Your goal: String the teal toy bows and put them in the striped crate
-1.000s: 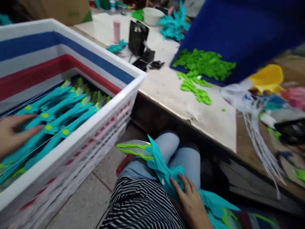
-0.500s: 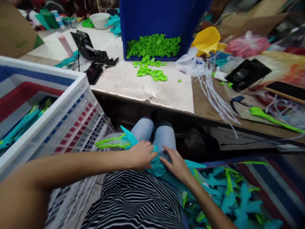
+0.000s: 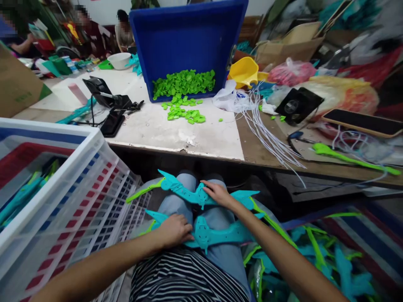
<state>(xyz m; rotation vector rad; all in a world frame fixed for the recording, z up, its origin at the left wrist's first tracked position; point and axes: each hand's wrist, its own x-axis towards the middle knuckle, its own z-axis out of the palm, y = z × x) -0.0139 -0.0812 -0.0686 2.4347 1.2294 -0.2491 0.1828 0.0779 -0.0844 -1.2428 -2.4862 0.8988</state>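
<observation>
Two teal plastic bow-shaped toy parts with bright green arms lie across my lap, one behind the other. My left hand (image 3: 176, 230) is closed over the left half of the nearer bow-shaped part (image 3: 220, 235), beside its round hub. My right hand (image 3: 218, 193) grips the farther bow-shaped part (image 3: 182, 189) at its hub, fingertips on the teal plastic. The undersides of both parts and the fingers beneath them are hidden.
On the table (image 3: 141, 138), a tilted blue bin (image 3: 185, 42) spills small green pieces (image 3: 185, 86). White strings (image 3: 267, 130) and a phone (image 3: 362, 121) lie right. A white basket (image 3: 78, 209) stands left; a striped bag (image 3: 371, 243) of teal parts right. People sit far back.
My hands have moved apart, the right one forward. The two bow-shaped parts, earlier bunched under my hands, now lie separated across my lap. My view has tilted up.
</observation>
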